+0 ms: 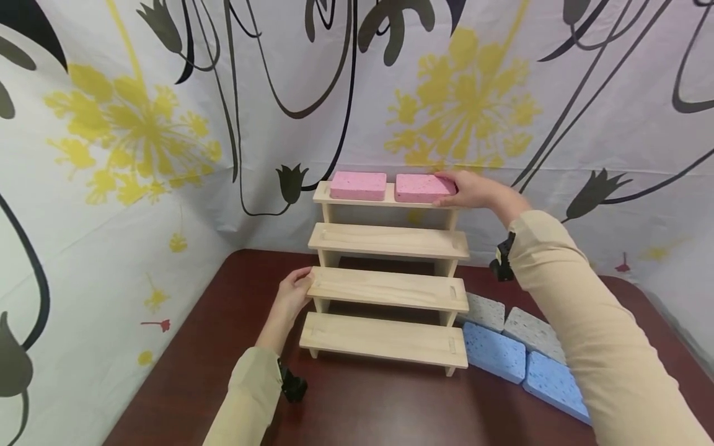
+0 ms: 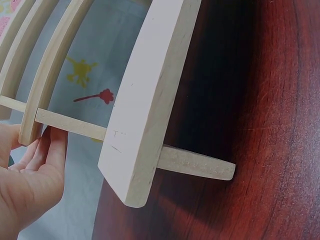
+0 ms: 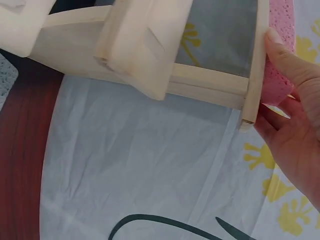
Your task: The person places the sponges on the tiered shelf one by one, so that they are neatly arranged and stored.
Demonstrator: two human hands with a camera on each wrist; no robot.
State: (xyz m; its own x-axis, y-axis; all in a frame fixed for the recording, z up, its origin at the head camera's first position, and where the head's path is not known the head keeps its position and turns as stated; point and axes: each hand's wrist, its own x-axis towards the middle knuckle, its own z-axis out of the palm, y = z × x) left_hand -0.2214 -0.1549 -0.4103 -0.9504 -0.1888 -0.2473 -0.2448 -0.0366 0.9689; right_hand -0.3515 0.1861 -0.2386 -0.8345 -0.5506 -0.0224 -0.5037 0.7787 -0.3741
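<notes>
A wooden four-step shelf (image 1: 385,288) stands on the table. Two pink sponges lie flat and side by side on its top step: the left sponge (image 1: 358,186) on its own, the right sponge (image 1: 422,188) with my right hand (image 1: 473,191) at its right end. My right thumb and fingers grip this sponge from either side, the thumb by the step's edge in the right wrist view. Lower down, my left hand (image 1: 294,290) holds the left end of the second step from the bottom, fingers curled behind it in the left wrist view. The three lower steps are bare.
Right of the shelf, two blue sponges (image 1: 494,351) and two grey sponges (image 1: 535,332) lie on the dark red table (image 1: 357,402), partly covered by my right sleeve (image 1: 591,322). A patterned cloth (image 1: 262,111) hangs close behind the shelf.
</notes>
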